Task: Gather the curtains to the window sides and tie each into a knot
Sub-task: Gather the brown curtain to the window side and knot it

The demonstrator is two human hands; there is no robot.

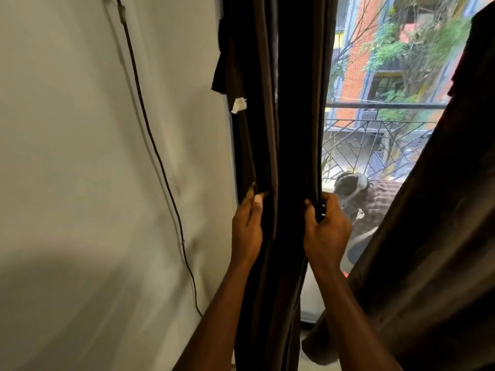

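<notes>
A dark brown left curtain (pixel 292 124) hangs bunched in vertical folds at the left side of the window (pixel 375 111). My left hand (pixel 247 223) pinches its left edge fold between thumb and fingers. My right hand (pixel 325 226) grips the curtain's right edge, with the fingers curled round the fabric. Both hands sit at about the same height, a fold-bundle apart. The right curtain (pixel 442 223) hangs slanted across the right side of the view, touched by neither hand.
A pale wall (pixel 93 170) fills the left, with a thin dark cable (pixel 160 162) running down it. Through the glass a balcony railing (pixel 375 124) and buildings show. A reflection of a person (pixel 361 194) appears in the glass.
</notes>
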